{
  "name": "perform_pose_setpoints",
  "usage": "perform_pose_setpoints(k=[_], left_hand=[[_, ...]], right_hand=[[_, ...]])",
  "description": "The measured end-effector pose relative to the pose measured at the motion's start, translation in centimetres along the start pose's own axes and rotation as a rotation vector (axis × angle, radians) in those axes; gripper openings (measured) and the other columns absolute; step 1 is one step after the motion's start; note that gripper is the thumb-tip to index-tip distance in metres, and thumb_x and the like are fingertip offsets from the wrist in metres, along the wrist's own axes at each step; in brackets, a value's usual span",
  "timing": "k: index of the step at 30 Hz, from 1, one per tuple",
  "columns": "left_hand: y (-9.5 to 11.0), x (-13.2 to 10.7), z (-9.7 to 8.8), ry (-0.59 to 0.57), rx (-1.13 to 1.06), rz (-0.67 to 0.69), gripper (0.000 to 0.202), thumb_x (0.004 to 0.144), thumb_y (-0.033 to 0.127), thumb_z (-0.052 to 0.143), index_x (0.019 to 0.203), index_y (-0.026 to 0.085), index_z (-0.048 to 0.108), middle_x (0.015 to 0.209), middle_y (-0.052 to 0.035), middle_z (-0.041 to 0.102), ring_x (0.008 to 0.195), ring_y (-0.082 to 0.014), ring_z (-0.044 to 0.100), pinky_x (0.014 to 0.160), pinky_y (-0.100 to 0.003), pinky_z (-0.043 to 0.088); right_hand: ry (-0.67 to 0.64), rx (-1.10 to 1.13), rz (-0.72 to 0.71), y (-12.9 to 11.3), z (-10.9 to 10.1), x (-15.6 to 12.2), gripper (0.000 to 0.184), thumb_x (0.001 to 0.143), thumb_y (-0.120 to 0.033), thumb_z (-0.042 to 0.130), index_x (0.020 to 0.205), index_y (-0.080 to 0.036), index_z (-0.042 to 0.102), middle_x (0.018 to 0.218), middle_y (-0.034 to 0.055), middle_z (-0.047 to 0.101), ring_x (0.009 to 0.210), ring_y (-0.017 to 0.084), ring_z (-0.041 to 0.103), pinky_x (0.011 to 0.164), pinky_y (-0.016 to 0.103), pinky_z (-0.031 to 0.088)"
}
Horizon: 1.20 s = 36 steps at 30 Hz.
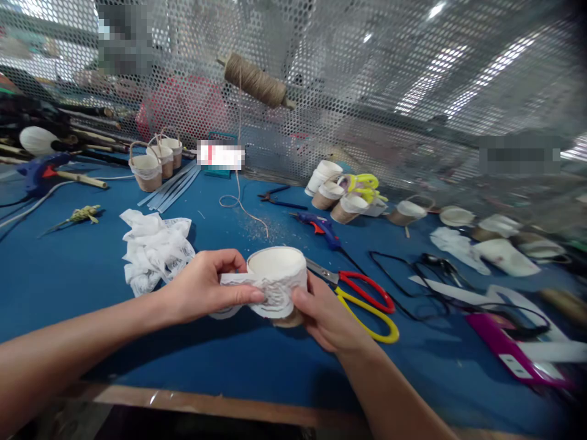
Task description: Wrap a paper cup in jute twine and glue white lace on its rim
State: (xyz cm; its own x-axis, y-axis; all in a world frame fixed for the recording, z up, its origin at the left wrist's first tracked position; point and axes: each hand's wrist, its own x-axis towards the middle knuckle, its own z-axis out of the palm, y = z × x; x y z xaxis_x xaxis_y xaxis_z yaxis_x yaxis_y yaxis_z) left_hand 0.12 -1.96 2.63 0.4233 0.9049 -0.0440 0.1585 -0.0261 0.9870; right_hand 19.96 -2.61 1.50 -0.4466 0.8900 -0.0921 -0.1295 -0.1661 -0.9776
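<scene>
A small round pot with a white inside and a brown base is held between my two hands above the blue table. White lace ribbon wraps the pot's upper side, and a loose end reaches left. My left hand pinches that lace at the pot's left side, thumb in front. My right hand grips the right side of the pot, its thumb pressing the lace. Behind my right hand lie scissors with red and yellow handles. A crumpled heap of white lace rests left of my left hand.
A blue glue gun and pliers lie beyond the pot. Small lace-trimmed pots stand at back left, several more at back right. A twine spool hangs on the mesh. Cables and a purple power strip lie right.
</scene>
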Motion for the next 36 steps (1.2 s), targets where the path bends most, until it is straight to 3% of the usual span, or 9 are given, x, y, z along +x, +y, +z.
perform_pose_setpoints(k=[5, 11, 18, 24, 29, 36], left_hand=[[0.43, -0.17, -0.32, -0.016, -0.03, -0.014, 0.033, 0.063, 0.039, 0.069, 0.068, 0.015, 0.048, 0.058, 0.0055, 0.045, 0.051, -0.0059, 0.036, 0.046, -0.017, 0.029], [0.54, -0.32, -0.4, -0.07, -0.065, -0.033, 0.03, 0.07, 0.039, 0.062, 0.062, 0.016, 0.046, 0.048, 0.0078, 0.039, 0.043, -0.0039, 0.03, 0.038, -0.016, 0.023], [0.43, -0.29, -0.12, -0.074, -0.082, -0.057, 0.029, 0.07, 0.037, 0.062, 0.058, 0.016, 0.045, 0.048, 0.0069, 0.039, 0.044, -0.004, 0.03, 0.039, -0.016, 0.023], [0.41, -0.31, -0.23, -0.078, -0.123, -0.056, 0.03, 0.069, 0.039, 0.061, 0.059, 0.015, 0.047, 0.052, 0.0044, 0.044, 0.047, -0.0059, 0.036, 0.044, -0.019, 0.028], [0.88, -0.3, -0.46, -0.039, -0.112, -0.003, 0.035, 0.074, 0.044, 0.054, 0.054, 0.016, 0.045, 0.049, 0.0047, 0.041, 0.045, -0.0063, 0.036, 0.043, -0.019, 0.03], [1.05, -0.59, -0.6, -0.094, -0.1, -0.071, 0.027, 0.068, 0.037, 0.064, 0.06, 0.014, 0.053, 0.047, 0.0056, 0.041, 0.041, -0.0039, 0.03, 0.037, -0.016, 0.022]], right_hand=[[-0.035, 0.154, 0.074, -0.24, -0.05, 0.11, 0.06, 0.065, -0.046, 0.071, 0.115, -0.019, 0.052, 0.108, 0.0112, 0.063, 0.087, 0.024, 0.064, 0.071, 0.039, 0.055], [0.007, 0.228, 0.067, -0.33, -0.09, 0.39, 0.046, 0.065, -0.045, 0.072, 0.101, -0.018, 0.061, 0.1, 0.0081, 0.068, 0.094, 0.023, 0.063, 0.091, 0.039, 0.045], [0.012, 0.238, 0.115, -0.47, 0.43, 0.44, 0.046, 0.063, -0.049, 0.071, 0.098, -0.019, 0.064, 0.097, 0.0078, 0.069, 0.093, 0.024, 0.064, 0.093, 0.04, 0.044], [0.031, 0.219, 0.145, -0.43, 0.47, 0.5, 0.043, 0.065, -0.051, 0.068, 0.093, -0.019, 0.064, 0.094, 0.0083, 0.07, 0.089, 0.025, 0.065, 0.08, 0.039, 0.052], [0.009, 0.224, 0.18, -0.12, 0.24, 0.62, 0.046, 0.066, -0.052, 0.066, 0.097, -0.019, 0.063, 0.087, 0.0071, 0.071, 0.079, 0.023, 0.067, 0.067, 0.036, 0.055], [-0.003, 0.115, 0.131, 0.09, 0.11, 0.71, 0.054, 0.068, -0.053, 0.065, 0.107, -0.017, 0.058, 0.103, 0.0109, 0.067, 0.093, 0.025, 0.063, 0.073, 0.036, 0.052]])
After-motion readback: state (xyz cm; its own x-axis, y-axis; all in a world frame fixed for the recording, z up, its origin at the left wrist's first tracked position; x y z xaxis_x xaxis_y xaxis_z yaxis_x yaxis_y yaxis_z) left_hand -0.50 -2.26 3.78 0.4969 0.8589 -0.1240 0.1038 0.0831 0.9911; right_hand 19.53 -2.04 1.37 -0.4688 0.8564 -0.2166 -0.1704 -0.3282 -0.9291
